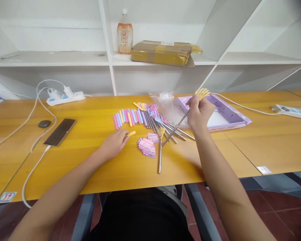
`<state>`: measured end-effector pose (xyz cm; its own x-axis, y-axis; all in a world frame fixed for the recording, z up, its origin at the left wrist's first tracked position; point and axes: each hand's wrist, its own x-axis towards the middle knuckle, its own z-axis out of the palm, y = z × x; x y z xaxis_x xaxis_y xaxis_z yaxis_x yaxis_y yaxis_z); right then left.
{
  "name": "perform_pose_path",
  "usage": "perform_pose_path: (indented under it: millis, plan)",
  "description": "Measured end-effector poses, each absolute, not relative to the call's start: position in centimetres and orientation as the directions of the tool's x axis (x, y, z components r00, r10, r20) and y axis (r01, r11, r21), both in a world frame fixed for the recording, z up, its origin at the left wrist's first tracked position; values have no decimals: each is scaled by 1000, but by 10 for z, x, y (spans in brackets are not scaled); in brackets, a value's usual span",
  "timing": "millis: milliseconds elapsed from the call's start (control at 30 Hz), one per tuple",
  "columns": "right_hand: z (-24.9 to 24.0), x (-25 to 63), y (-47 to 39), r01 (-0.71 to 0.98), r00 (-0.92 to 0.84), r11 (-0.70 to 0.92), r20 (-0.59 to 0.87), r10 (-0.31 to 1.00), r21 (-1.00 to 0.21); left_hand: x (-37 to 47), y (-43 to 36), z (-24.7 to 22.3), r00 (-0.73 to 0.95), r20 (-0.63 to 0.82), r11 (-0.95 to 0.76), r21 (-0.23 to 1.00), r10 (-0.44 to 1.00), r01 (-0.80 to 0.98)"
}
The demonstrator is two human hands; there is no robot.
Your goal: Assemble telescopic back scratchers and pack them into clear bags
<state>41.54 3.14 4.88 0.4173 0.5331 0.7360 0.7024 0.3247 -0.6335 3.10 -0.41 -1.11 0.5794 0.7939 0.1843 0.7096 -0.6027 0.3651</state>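
Note:
My right hand point(198, 108) is raised over the table, closed around the neck of a back scratcher with a yellow claw head point(202, 93). Its metal rod slants down to the left. Between the fingers of my left hand point(114, 144) is a yellow handle sleeve point(131, 133), held low over the tabletop. A second yellow-headed back scratcher point(160, 152) lies between my hands, beside a pile of pink printed cards point(146, 147). Behind them are a row of coloured handle sleeves point(129, 117) and a heap of back scratchers point(154, 113) with pink, blue, purple and yellow heads.
A purple box tray point(243, 118) and clear plastic bags point(165, 100) stand at the back right. On the left are a phone point(60, 132) on a cable, a dark mouse-like object point(44, 124) and a power strip point(66, 97). The shelf holds a bottle point(124, 35) and a taped parcel point(163, 53).

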Motion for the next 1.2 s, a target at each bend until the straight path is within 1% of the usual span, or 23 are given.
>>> perform_pose_path:
  millis: [33,100,233,300,400,467,600,633,700,767,833,867,933,1000,1067,1133,1200]
  plan:
    - [46,416,32,705,425,319,737,526,-634,32,-5,-12,587,178,-606,381,789,698]
    - [39,421,34,694,443,286,705,554,-660,36,-8,-12,604,160,-608,416,781,676]
    - [27,437,43,605,469,223,568,676,-765,44,-17,-12,651,100,-610,477,753,632]
    - [23,443,47,524,450,255,518,728,-813,47,-22,-10,681,65,-615,497,729,612]
    - [23,448,49,395,394,332,484,781,-857,51,-28,-9,722,42,-638,506,691,581]
    - [26,447,44,341,362,369,483,797,-865,52,-32,-8,743,42,-661,494,668,566]
    - [38,438,22,301,313,456,538,783,-838,55,-36,-10,770,42,-694,467,636,548]
    - [40,435,15,300,278,476,553,785,-827,55,-36,-11,772,44,-696,468,634,544]
    - [43,427,3,339,145,493,562,814,-801,54,-36,-12,773,55,-696,480,632,534]
    - [43,420,-4,432,-25,496,539,842,-754,54,-35,-13,771,69,-696,489,633,527]
    - [40,413,-6,524,-157,502,502,851,-688,52,-33,-13,767,72,-695,483,638,533]
    - [39,409,-6,551,-198,502,480,855,-667,52,-33,-13,764,69,-693,479,641,539]
    - [35,404,-4,570,-234,473,418,878,-672,51,-32,-12,762,55,-687,478,645,548]
    - [31,401,-1,563,-210,404,348,913,-721,51,-32,-11,759,44,-679,482,650,554]
    - [29,400,1,518,-115,340,330,937,-785,51,-32,-10,751,37,-666,491,660,562]
    - [29,403,4,406,20,326,365,931,-854,51,-32,-9,736,39,-651,499,676,572]
    - [29,406,9,264,149,362,409,900,-894,50,-31,-8,718,49,-638,504,694,582]
